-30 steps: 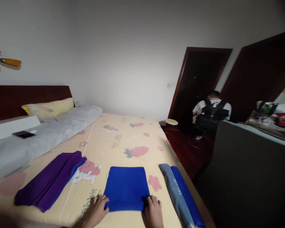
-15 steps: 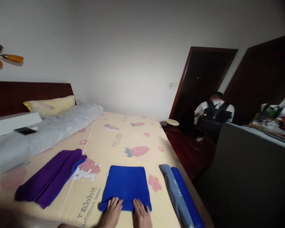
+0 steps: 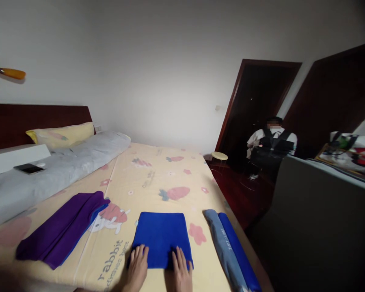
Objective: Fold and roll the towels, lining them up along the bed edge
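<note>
1. Nearest to us, our left hand and right hand lie flat with fingers spread on the near edge of the folded blue towel; neither grip is clenched or grasping anything, both palms only press down.
2. The blue towel sits on the near part of the bed, between our hands and a strawberry print, already folded into a compact rectangle with tidy edges; we judge the folding nearly done, with only smoothing or a last fold left.
3. To the left, a purple cloth lies in a long loose fold over something blue, apart from the towel.
4. To the right, near the bed's edge, a grey-and-blue folded strip lies lengthwise.
5. Farther left, a grey bolster and a yellow pillow rest by the headboard, with a phone beside them.
6. Far right, a person sits by the dark doorway.
</note>
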The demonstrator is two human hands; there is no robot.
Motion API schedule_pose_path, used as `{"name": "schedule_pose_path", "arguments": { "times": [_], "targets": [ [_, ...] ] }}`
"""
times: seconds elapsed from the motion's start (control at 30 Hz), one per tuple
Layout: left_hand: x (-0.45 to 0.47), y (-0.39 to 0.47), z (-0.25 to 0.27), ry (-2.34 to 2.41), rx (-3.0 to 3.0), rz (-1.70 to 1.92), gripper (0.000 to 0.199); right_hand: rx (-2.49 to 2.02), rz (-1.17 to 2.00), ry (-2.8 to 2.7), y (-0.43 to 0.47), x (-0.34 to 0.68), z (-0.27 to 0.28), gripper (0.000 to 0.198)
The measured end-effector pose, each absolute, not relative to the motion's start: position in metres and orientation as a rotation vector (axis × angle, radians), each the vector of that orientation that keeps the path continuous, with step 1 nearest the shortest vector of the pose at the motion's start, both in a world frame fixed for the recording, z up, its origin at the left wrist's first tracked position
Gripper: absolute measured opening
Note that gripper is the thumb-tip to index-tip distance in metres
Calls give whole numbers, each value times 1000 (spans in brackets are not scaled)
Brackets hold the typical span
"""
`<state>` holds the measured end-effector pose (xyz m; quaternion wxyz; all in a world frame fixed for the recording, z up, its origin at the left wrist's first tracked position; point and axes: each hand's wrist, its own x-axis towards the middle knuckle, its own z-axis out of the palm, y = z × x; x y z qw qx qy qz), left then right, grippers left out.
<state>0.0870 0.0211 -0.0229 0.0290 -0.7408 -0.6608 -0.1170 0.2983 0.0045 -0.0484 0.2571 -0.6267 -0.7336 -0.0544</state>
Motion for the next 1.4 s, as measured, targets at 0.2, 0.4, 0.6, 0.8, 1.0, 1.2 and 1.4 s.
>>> {"name": "schedule_pose_path", "arguments": {
  "times": [0.2, 0.4, 0.6, 0.8, 1.0, 1.2, 1.4],
  "targets": [
    [119, 1, -21, -1605, -2596, -567, 60, -1484, -15, -2091, -5, 276, -50, 42],
    [41, -17, -11, -1844, -2317, -513, 51, -1814, -41, -1983, -14, 355, -29, 46],
    [83, -7, -3, -1658, -2376, -572, 53, -1624, 50, -2107, -10, 300, -13, 44],
    [87, -3, -5, -1658, -2542, -515, 53, -1669, 84, -2080, 1, 307, -15, 42],
    [64, -1, -9, -2058, -2304, -453, 51, -1818, -40, -1969, 9, 334, -22, 48],
    [111, 13, -6, -1535, -2640, -538, 56, -1533, 208, -2199, 15, 276, -8, 44],
    [72, 16, 2, -2013, -2458, -342, 50, -1866, 112, -2003, 24, 338, -6, 51]
  ]
}}
